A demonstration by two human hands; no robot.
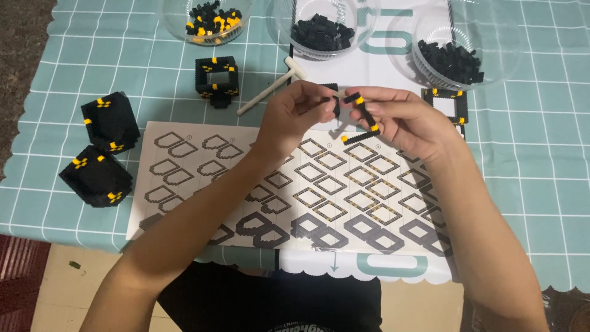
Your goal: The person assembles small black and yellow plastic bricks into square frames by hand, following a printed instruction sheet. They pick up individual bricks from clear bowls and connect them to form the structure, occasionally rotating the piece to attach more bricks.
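both hands on a small brick frame

i see the left hand (294, 117) and right hand (402, 120) pinched shut on a black-and-yellow brick frame (359, 117), held above the instruction sheet (203, 184) (12 o'clock edge). left fingers also pinch a tiny black piece, hard to tell. finished black cubes (101, 150) sit at 9 o'clock; three clear bowls (212, 21) at 12.
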